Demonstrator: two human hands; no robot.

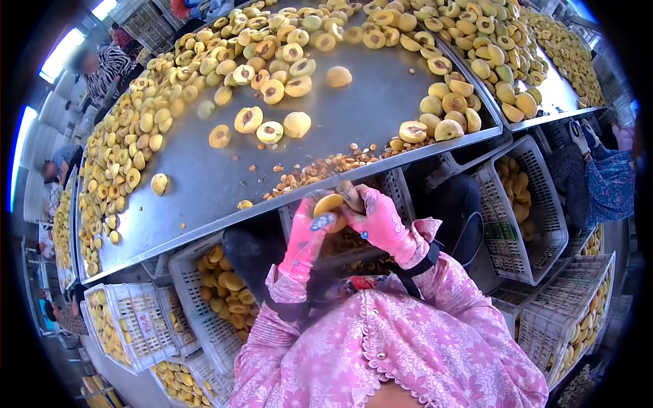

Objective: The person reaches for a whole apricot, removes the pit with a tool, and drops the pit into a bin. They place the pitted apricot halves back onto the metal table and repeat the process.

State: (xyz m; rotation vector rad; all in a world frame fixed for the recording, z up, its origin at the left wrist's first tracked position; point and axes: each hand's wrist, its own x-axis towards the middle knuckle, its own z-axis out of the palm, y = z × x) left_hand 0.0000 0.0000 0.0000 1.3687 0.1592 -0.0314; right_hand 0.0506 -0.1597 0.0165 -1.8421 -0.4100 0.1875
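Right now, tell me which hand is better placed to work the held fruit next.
Likely the right hand: it grips what looks like a tool handle beside the fruit, which the left hand holds.

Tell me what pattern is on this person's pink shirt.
The shirt has darker pink flowers on pale pink, clearest in the head view.

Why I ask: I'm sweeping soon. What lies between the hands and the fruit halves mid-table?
The table's rim and scattered fruit stones, as the head view shows.
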